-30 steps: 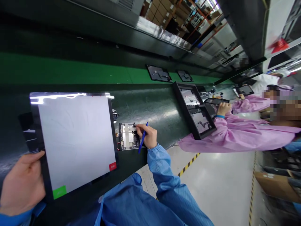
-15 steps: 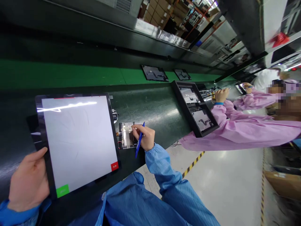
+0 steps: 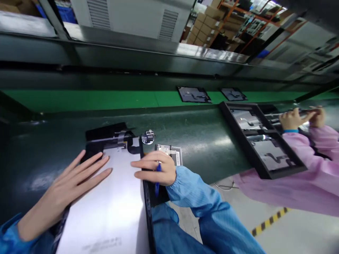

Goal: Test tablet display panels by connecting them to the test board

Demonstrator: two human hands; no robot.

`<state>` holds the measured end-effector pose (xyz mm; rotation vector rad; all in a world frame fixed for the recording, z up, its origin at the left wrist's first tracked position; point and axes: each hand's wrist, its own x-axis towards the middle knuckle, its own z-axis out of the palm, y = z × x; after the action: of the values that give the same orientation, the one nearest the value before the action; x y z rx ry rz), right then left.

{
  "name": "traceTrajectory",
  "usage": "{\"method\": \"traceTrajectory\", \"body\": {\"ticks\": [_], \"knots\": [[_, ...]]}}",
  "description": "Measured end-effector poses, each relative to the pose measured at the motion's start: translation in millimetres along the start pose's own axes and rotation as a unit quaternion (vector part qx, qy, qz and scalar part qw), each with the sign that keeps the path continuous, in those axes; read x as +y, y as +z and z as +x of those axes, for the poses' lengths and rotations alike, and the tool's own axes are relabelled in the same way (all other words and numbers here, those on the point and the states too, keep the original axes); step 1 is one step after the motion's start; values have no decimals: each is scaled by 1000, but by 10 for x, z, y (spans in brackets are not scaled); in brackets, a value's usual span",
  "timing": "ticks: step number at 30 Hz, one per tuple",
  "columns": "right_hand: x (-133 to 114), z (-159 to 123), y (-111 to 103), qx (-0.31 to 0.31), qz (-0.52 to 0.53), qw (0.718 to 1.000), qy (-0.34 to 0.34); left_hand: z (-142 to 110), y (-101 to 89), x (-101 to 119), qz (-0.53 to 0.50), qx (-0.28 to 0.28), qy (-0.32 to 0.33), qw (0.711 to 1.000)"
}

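A large flat panel (image 3: 111, 208) with a pale lit face and black frame lies on the dark bench in front of me. My left hand (image 3: 71, 183) rests flat on its left part, fingers stretched out. My right hand (image 3: 156, 171) lies over the panel's right edge with fingers reaching onto the face, and a blue pen (image 3: 158, 180) is tucked between its fingers. Just behind that hand sits a small circuit board module (image 3: 171, 153). A black flex cable and bracket (image 3: 111, 135) lie at the panel's far end.
A round metal tally counter (image 3: 147, 137) sits by the module. A black tray (image 3: 262, 141) with two backplates lies to the right, where a person in a pink coat (image 3: 299, 183) holds a panel. Two more backplates (image 3: 194, 94) ride the green belt (image 3: 79, 98).
The panel, held tilted up in my left hand before, now lies flat on the bench. My right hand left the circuit board and moved onto the panel's edge. My view swung left.
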<state>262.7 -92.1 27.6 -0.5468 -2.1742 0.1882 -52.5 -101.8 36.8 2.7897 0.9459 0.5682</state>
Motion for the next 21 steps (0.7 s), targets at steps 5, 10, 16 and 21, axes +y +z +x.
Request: {"method": "traceTrajectory", "body": {"ticks": [5, 10, 16, 21], "knots": [[223, -34, 54, 75, -154, 982, 74, -11, 15, -89, 77, 25, 35, 996], [417, 138, 55, 132, 54, 949, 282, -1, 259, -298, 51, -31, 12, 998], [357, 122, -132, 27, 348, 870, 349, -8, 292, -388, 51, -72, -85, 992], [226, 137, -83, -15, 383, 858, 341, 254, 163, -73, 4, 44, -183, 982]]}}
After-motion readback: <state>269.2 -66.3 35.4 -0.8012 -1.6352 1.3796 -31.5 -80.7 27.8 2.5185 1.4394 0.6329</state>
